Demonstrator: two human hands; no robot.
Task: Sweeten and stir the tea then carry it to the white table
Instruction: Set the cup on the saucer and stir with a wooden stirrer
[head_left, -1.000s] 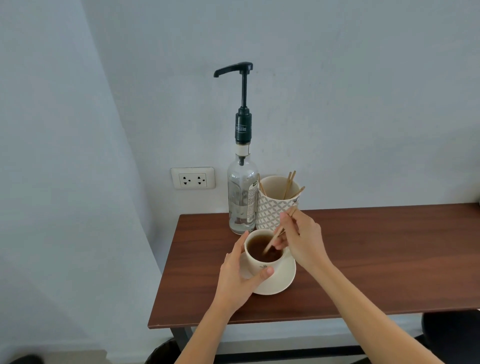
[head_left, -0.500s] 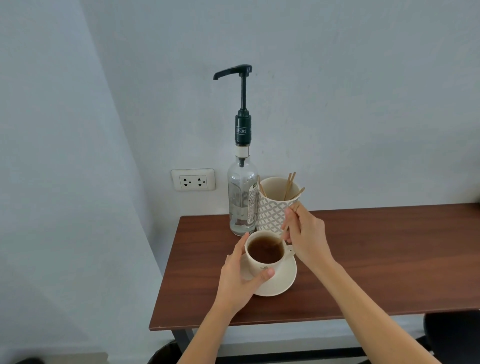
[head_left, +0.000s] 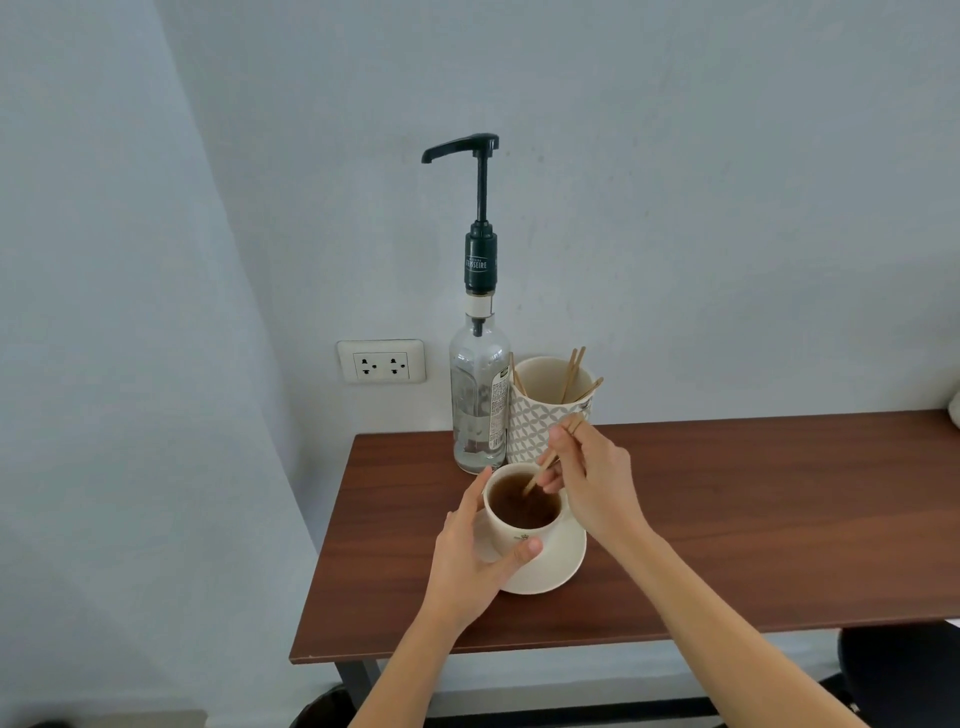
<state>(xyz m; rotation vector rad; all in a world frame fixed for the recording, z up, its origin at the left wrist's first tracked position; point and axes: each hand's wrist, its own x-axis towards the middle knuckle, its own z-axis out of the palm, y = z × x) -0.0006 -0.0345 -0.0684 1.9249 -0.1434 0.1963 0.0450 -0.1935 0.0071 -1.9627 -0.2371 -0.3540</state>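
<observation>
A cream cup of brown tea (head_left: 519, 535) stands on a cream saucer (head_left: 563, 564) near the left end of a brown wooden table (head_left: 727, 519). My left hand (head_left: 475, 558) wraps around the cup's left and front side. My right hand (head_left: 592, 480) pinches a thin wooden stir stick (head_left: 543, 467), whose lower end dips into the tea. Behind the cup stands a clear syrup bottle (head_left: 478, 400) with a tall black pump (head_left: 480, 208).
A patterned white holder (head_left: 540, 421) with several wooden sticks stands right of the bottle, against the wall. A wall socket (head_left: 382, 362) is left of the bottle. The table's left edge and front edge lie close to the saucer. A dark seat (head_left: 904, 675) shows at lower right.
The stick in my right hand has swung round inside the cup, from the middle to the right rim and back toward the middle. My left hand has stayed on the cup.
</observation>
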